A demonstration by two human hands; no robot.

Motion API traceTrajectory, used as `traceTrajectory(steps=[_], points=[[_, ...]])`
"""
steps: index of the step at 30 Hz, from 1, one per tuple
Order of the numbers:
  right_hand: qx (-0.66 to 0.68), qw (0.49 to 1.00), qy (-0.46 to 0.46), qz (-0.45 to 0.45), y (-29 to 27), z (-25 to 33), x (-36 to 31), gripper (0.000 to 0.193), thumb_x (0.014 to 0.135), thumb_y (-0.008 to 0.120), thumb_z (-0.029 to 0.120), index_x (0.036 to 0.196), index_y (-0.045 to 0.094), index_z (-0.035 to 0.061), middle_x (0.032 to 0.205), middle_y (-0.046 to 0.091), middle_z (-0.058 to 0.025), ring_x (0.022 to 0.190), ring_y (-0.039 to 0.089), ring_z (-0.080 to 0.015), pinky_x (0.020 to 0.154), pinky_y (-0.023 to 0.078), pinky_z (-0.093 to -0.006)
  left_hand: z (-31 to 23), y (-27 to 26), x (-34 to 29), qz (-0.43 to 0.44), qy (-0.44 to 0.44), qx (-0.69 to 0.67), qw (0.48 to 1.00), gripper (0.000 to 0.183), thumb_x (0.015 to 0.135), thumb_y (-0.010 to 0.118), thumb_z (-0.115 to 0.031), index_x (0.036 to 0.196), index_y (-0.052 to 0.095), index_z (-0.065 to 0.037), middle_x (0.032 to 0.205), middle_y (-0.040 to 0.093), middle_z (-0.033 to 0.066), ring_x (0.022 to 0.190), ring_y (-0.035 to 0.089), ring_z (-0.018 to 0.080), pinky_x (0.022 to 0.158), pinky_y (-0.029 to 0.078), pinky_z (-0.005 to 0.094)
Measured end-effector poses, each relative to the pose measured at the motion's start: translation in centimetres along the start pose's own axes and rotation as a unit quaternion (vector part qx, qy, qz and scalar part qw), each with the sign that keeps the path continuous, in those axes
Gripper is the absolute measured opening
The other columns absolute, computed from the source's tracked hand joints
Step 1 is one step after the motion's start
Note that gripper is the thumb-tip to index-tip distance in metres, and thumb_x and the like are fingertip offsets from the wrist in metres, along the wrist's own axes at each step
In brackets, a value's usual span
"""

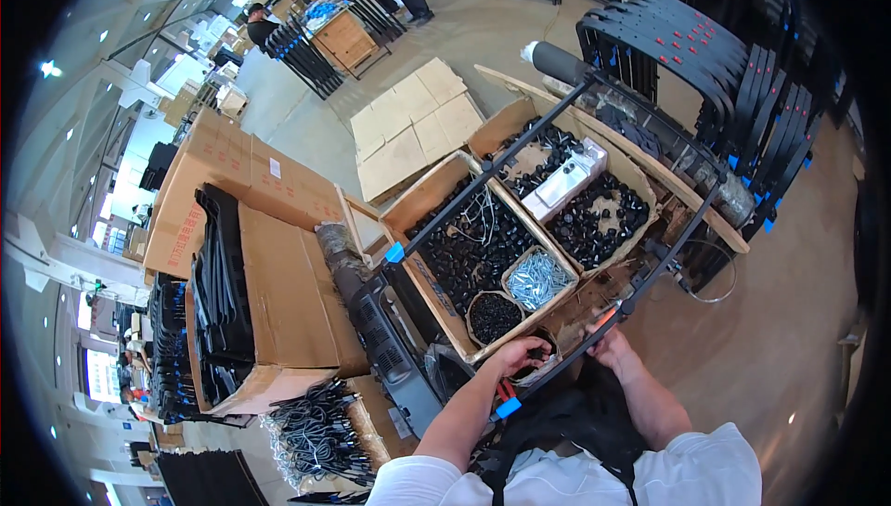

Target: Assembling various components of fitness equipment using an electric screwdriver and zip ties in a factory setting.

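Observation:
A black metal tube frame (650, 278) with blue end pieces (508, 408) lies slanted across the boxes in front of me. My left hand (524, 356) has its fingers curled over a small round tub (540, 371); what they pinch is hidden. Against the near bar of the frame, my right hand (610, 348) is closed, beside an orange strip (608, 318). Just beyond the left hand, a round tub of small black parts (494, 317) and a tub of silver screws (538, 280) sit inside a carton of black knobs (469, 251).
A second carton (640, 192) holds black knobs and a white box (566, 179). Large cartons (288, 278) with black parts and bundled black cables (320, 432) stand left. Curved black frames (668, 42) are stacked at right. Flattened cardboard (413, 125) and people lie beyond.

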State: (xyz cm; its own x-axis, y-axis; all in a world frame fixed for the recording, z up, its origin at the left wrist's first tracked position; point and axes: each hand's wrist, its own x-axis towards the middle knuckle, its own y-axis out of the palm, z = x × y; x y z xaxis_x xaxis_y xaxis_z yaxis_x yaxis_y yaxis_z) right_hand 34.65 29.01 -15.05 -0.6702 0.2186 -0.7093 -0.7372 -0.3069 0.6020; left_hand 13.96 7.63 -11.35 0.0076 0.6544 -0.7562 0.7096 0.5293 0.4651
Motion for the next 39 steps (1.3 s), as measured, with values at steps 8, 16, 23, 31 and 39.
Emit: traceTrajectory(steps=[8,16,23,31,39], points=[[0.023,0.999,-0.005,0.046,2.0,0.3,-10.1,0.026,0.097,0.063,0.011,0.123,0.064,0.0131,0.108,0.070,-0.0069,0.111,0.066,-0.0226,0.087,0.058,-0.0522,0.1,0.1,-1.9,0.036,0.029,-0.027,0.999,0.026,0.107,0.060,-0.030,0.115,0.072,-0.008,0.090,0.062,-0.0036,0.085,0.061,0.0121,0.074,0.050,0.0306],[-0.598,0.724,-0.305,0.161,10.7,9.5,-20.3,0.043,0.088,0.084,0.018,0.126,0.066,0.0078,0.121,0.073,-0.0049,0.110,0.070,-0.0198,0.095,0.058,-0.0356,-0.6,1.5,-5.2,-0.010,0.068,-0.017,0.998,0.029,0.110,0.059,-0.028,0.129,0.070,-0.010,0.089,0.057,-0.0082,0.078,0.051,0.0068,0.067,0.042,0.0244],[-0.494,0.786,-0.310,0.206,13.9,10.1,-19.7,0.045,0.086,0.086,0.015,0.125,0.065,0.0063,0.124,0.072,-0.0092,0.114,0.068,-0.0201,0.103,0.053,-0.0355,-0.5,3.8,-10.1,-0.134,0.194,-0.124,0.964,0.029,0.112,0.056,-0.028,0.127,0.067,-0.006,0.090,0.059,-0.0066,0.074,0.049,0.0062,0.062,0.038,0.0210],[-0.591,0.667,-0.323,0.319,20.1,12.3,-19.7,0.049,0.084,0.088,0.016,0.128,0.069,0.0080,0.119,0.075,-0.0072,0.107,0.072,-0.0184,0.099,0.056,-0.0335,2.2,10.2,-13.9,-0.235,0.361,-0.358,0.828,0.031,0.109,0.061,-0.041,0.104,0.067,-0.012,0.075,0.055,-0.0057,0.064,0.048,0.0089,0.053,0.035,0.0244],[-0.430,0.729,-0.246,0.471,21.7,8.8,-19.5,0.046,0.089,0.082,0.005,0.131,0.062,0.0037,0.134,0.067,-0.0124,0.121,0.065,-0.0211,0.108,0.052,-0.0392,5.6,15.3,-15.2,-0.224,0.433,-0.501,0.715,0.026,0.113,0.053,-0.038,0.107,0.063,-0.014,0.079,0.055,-0.0064,0.067,0.049,0.0096,0.055,0.037,0.0251]])
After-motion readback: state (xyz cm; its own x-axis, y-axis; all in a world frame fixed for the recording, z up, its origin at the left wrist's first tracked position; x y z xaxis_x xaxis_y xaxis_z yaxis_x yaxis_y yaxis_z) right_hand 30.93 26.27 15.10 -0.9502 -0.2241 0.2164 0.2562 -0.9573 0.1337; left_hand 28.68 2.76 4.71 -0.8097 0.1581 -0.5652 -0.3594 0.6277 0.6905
